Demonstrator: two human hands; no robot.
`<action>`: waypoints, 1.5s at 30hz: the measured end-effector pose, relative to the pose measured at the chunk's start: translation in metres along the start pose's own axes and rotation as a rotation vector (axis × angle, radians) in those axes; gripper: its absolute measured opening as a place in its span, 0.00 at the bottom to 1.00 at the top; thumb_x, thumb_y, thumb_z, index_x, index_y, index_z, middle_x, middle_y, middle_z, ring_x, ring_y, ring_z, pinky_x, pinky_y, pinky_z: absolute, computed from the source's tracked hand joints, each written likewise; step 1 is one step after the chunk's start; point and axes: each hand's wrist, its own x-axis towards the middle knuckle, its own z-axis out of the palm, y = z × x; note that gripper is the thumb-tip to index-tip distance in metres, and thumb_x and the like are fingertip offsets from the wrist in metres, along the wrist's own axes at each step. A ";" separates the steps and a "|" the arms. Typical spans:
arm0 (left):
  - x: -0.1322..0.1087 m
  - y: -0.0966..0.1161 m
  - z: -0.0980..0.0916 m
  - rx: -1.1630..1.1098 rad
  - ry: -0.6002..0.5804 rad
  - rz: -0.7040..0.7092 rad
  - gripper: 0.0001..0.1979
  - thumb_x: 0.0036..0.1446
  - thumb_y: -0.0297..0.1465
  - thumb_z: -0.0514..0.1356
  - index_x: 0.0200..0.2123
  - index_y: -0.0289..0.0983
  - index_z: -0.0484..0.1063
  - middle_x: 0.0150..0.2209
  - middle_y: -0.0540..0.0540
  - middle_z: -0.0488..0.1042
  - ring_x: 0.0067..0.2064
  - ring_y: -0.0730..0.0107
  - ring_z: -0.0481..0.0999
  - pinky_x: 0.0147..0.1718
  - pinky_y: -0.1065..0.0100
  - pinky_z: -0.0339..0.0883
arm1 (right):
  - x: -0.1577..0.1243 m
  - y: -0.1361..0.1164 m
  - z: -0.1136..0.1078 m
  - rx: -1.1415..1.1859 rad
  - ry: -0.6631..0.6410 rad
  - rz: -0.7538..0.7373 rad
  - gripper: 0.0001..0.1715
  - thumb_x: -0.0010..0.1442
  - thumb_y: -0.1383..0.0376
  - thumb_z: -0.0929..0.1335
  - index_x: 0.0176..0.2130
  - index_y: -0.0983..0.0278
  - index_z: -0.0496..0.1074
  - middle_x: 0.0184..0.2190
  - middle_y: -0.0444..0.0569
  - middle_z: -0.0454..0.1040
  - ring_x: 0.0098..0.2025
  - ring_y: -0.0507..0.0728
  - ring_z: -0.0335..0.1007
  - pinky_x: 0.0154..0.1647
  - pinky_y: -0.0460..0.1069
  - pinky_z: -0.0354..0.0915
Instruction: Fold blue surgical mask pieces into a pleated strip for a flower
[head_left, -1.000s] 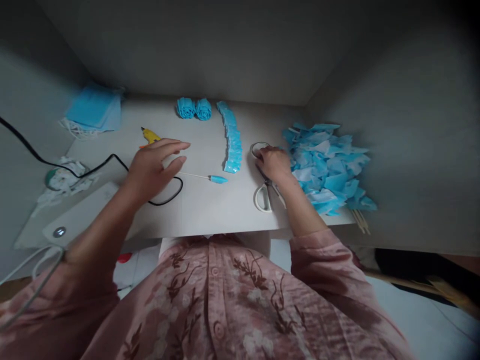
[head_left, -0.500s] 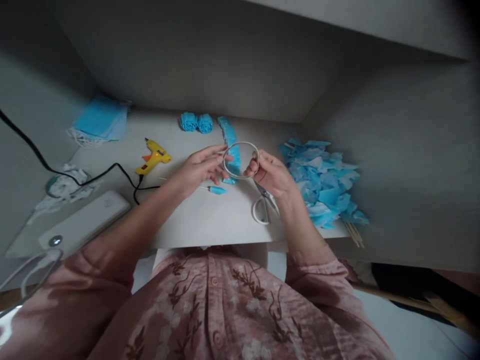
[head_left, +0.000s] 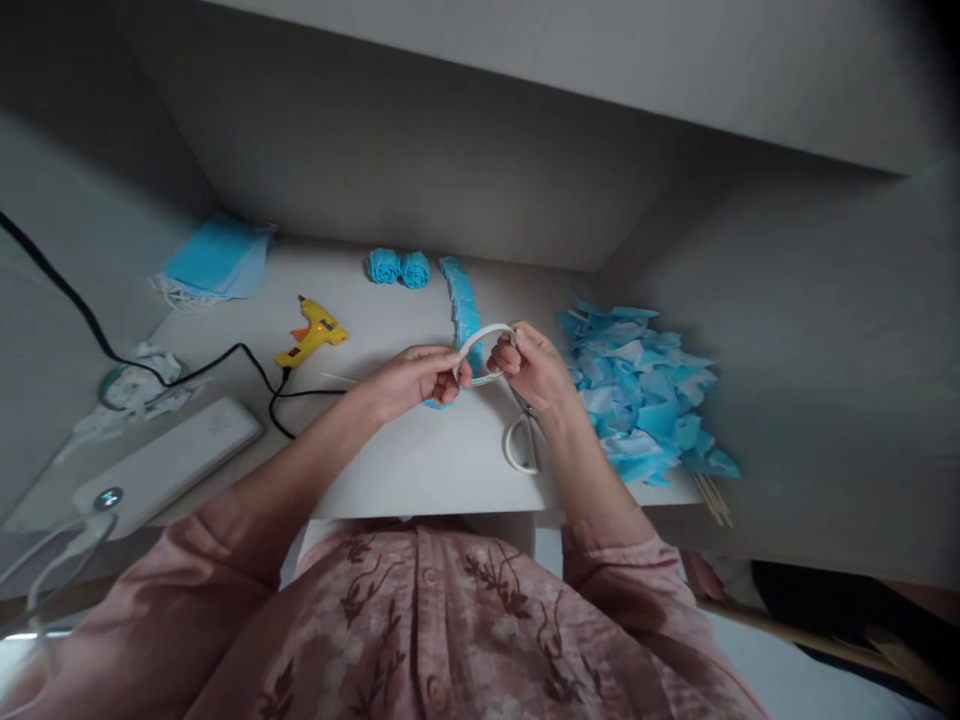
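A thin white ring [head_left: 486, 330] is held up over the desk between my two hands. My left hand [head_left: 426, 378] pinches its left side, thumb and fingers closed on the rim. On the right side, my right hand [head_left: 531, 365] grips it with curled fingers. Behind the ring lies a ruffled blue strip [head_left: 460, 298]. Scissors with white handles [head_left: 519, 446] rest just below my right hand, their blades partly hidden. A small blue piece [head_left: 439, 404] shows under my left hand, mostly covered.
Two blue rosettes [head_left: 399, 268] sit at the back. A yellow glue gun [head_left: 311, 332] with a black cord, blue masks [head_left: 217, 257] and a white power bank [head_left: 169, 465] are left. Blue scraps [head_left: 645, 390] pile up right, beside wooden sticks [head_left: 712, 498].
My left hand has closed its fingers on the ring's left side. The ring has tilted, so its band shows more. The whole view has shifted, with the desk lower in the picture.
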 end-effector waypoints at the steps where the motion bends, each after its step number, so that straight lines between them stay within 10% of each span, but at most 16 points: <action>1: 0.000 -0.001 -0.001 0.018 -0.006 -0.012 0.17 0.56 0.42 0.67 0.31 0.31 0.76 0.30 0.45 0.76 0.23 0.78 0.70 0.21 0.73 0.59 | 0.000 0.003 -0.001 -0.017 0.001 -0.015 0.28 0.51 0.45 0.77 0.25 0.59 0.63 0.16 0.35 0.54 0.20 0.48 0.51 0.28 0.47 0.61; 10: -0.006 -0.006 -0.008 0.156 0.023 -0.119 0.14 0.59 0.39 0.65 0.38 0.33 0.76 0.34 0.45 0.78 0.22 0.80 0.68 0.19 0.73 0.53 | -0.007 0.014 -0.012 -0.230 0.013 -0.022 0.20 0.53 0.49 0.77 0.29 0.62 0.78 0.16 0.38 0.64 0.19 0.47 0.55 0.24 0.45 0.51; 17: -0.006 -0.008 -0.009 -0.093 0.024 0.016 0.16 0.51 0.40 0.71 0.29 0.32 0.74 0.26 0.48 0.73 0.24 0.75 0.72 0.26 0.71 0.63 | -0.011 0.020 -0.003 -0.002 -0.001 -0.039 0.23 0.57 0.46 0.74 0.43 0.59 0.81 0.30 0.44 0.79 0.35 0.53 0.74 0.41 0.48 0.68; 39: -0.007 -0.010 -0.014 0.343 0.097 -0.048 0.12 0.58 0.38 0.65 0.32 0.34 0.78 0.28 0.49 0.76 0.23 0.81 0.67 0.23 0.74 0.57 | -0.017 0.026 -0.001 -0.354 0.019 -0.061 0.20 0.53 0.48 0.76 0.32 0.62 0.80 0.22 0.40 0.74 0.24 0.48 0.66 0.29 0.45 0.64; 45: -0.006 -0.010 -0.012 0.200 0.212 0.020 0.18 0.55 0.44 0.68 0.29 0.33 0.75 0.27 0.48 0.75 0.22 0.79 0.68 0.22 0.74 0.59 | -0.008 0.017 -0.015 -0.523 0.298 -0.251 0.22 0.60 0.46 0.71 0.38 0.61 0.80 0.33 0.45 0.80 0.36 0.52 0.75 0.43 0.48 0.71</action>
